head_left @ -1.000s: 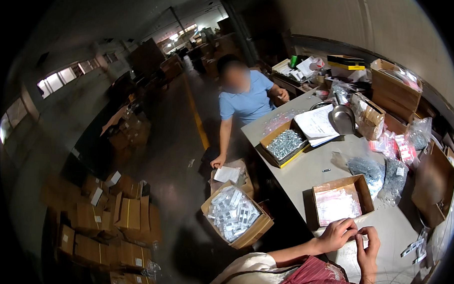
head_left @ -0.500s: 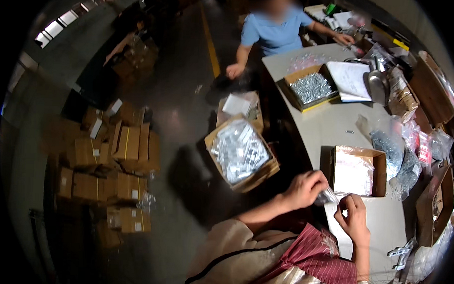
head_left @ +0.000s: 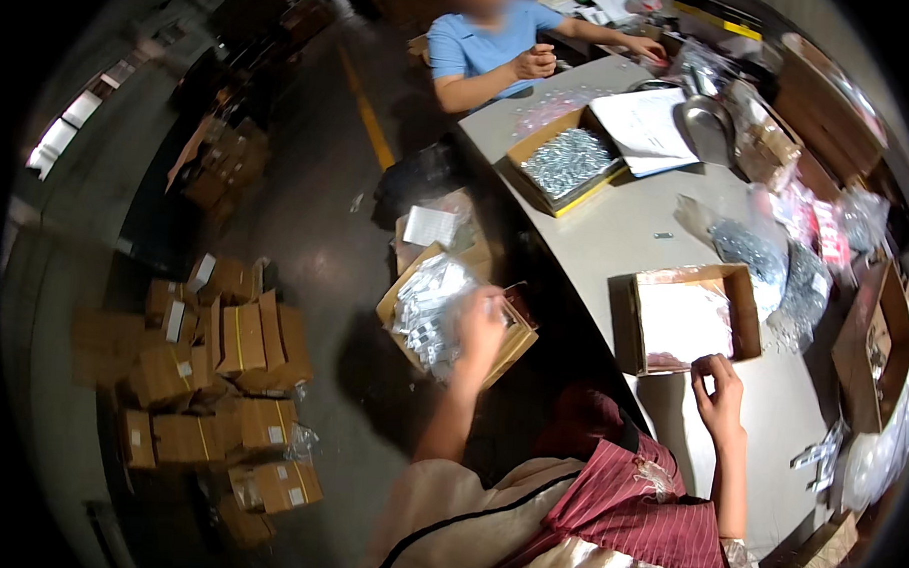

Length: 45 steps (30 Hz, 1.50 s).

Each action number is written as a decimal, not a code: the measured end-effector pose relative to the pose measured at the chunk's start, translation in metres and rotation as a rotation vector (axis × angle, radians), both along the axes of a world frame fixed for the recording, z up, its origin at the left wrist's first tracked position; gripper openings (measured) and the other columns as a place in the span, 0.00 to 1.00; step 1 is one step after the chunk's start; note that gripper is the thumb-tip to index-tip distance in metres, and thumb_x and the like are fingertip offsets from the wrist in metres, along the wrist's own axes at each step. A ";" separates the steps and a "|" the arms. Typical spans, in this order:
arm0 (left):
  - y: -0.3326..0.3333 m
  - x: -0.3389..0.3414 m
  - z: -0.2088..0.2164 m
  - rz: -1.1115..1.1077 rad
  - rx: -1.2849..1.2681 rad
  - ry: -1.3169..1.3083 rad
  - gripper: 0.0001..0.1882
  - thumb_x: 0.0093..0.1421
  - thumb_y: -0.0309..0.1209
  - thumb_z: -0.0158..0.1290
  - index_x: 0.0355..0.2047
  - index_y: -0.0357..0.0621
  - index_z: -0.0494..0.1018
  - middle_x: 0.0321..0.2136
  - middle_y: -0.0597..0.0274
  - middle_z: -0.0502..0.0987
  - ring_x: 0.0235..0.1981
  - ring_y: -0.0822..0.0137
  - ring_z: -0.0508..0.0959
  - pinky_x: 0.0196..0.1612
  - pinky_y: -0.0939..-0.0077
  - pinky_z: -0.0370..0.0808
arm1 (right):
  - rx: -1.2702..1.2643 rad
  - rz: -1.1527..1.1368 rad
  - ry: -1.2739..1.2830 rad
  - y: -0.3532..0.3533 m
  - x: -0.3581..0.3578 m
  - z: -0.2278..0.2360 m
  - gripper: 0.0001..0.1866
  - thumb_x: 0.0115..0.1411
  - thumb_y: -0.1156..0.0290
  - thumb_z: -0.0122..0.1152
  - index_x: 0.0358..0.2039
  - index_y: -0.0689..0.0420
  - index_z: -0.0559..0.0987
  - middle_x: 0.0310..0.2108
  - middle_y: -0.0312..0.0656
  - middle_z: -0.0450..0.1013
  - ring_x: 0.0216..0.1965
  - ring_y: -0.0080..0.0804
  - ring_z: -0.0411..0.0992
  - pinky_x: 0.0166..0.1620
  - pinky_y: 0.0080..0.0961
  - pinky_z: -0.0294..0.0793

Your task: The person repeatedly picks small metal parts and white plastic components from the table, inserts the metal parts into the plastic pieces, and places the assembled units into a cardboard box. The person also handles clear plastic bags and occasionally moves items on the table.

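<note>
Packets (head_left: 426, 308) (clear film, metal parts inside by the look of it) sit heaped in the open carton (head_left: 513, 348), off the left edge of the table (head_left: 587, 272). Can't tell what the carton stands on.

Left hand (head_left: 481, 325) is over the carton's right side. Blurred; can't tell if it's spread or pinching a packet. Right hand (head_left: 717, 395) is at the near rim of the shallow box (head_left: 745, 297), fingers bent, tips drawn in toward the thumb. Can't tell if anything's between them, or if it touches the rim. Pale bags (head_left: 686, 317) lie in that box.

Doing it well, my read: keep the left wrist above the carton wall so the forearm doesn't drag on it. Handle one packet per pinch, by a film edge; slick film probably slides and neighbours may cling. Don't press into the heap, loose ones could slip over the side. Right hand: stay light by the rim, a bump could shift the box. Stay well short of the loose metal piece (head_left: 663, 235) farther up the table (easy to sweep off).
</note>
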<state>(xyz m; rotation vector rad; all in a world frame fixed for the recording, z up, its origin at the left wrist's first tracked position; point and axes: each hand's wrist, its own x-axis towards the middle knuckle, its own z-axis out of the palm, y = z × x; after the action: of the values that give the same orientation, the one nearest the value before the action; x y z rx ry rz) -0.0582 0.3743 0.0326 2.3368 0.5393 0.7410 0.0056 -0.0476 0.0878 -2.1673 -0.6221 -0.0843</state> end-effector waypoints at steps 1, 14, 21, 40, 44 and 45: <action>-0.028 0.017 0.018 -0.135 -0.018 -0.071 0.04 0.62 0.25 0.56 0.37 0.43 0.77 0.37 0.52 0.79 0.42 0.46 0.78 0.46 0.56 0.75 | -0.012 -0.028 0.005 0.000 0.000 0.008 0.04 0.57 0.84 0.61 0.34 0.64 0.77 0.31 0.47 0.75 0.31 0.41 0.77 0.37 0.32 0.76; -0.254 0.187 -0.028 -0.991 0.318 0.566 0.20 0.58 0.38 0.60 0.44 0.33 0.77 0.41 0.36 0.80 0.46 0.40 0.80 0.51 0.50 0.76 | 0.024 -0.121 0.084 -0.044 -0.041 0.013 0.10 0.56 0.83 0.61 0.39 0.63 0.81 0.36 0.47 0.77 0.34 0.39 0.80 0.40 0.31 0.79; -0.256 0.168 0.006 -1.029 0.222 0.398 0.12 0.63 0.30 0.51 0.38 0.34 0.79 0.35 0.40 0.82 0.39 0.39 0.81 0.44 0.46 0.77 | 0.164 -0.385 0.272 -0.096 -0.068 -0.029 0.07 0.63 0.80 0.60 0.42 0.66 0.80 0.37 0.44 0.79 0.34 0.30 0.80 0.40 0.27 0.79; -0.279 0.078 0.058 -1.213 -1.129 0.124 0.15 0.70 0.21 0.47 0.55 0.33 0.73 0.47 0.56 0.81 0.46 0.69 0.81 0.46 0.74 0.80 | 0.774 -0.211 0.473 -0.059 -0.030 0.024 0.07 0.65 0.77 0.65 0.40 0.67 0.80 0.35 0.40 0.78 0.37 0.26 0.76 0.41 0.25 0.78; -0.287 0.079 0.047 -1.197 -1.184 0.132 0.22 0.66 0.18 0.45 0.60 0.34 0.69 0.54 0.54 0.77 0.55 0.67 0.77 0.53 0.72 0.77 | 0.682 -0.361 0.274 -0.065 -0.035 0.016 0.05 0.67 0.76 0.62 0.40 0.65 0.79 0.34 0.39 0.77 0.35 0.25 0.75 0.41 0.24 0.77; -0.288 0.080 0.045 -1.186 -1.156 0.111 0.23 0.65 0.18 0.46 0.61 0.35 0.69 0.56 0.53 0.75 0.58 0.66 0.76 0.56 0.71 0.75 | 0.632 -0.405 0.195 -0.067 -0.035 0.013 0.05 0.67 0.76 0.61 0.40 0.65 0.79 0.34 0.39 0.77 0.35 0.25 0.75 0.41 0.24 0.77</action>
<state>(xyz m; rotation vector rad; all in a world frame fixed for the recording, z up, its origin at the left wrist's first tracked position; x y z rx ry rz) 0.0218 0.0859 0.0774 1.1984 -0.3626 -0.2632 -0.0289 -0.1151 0.1005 -1.6249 -0.0188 -0.2468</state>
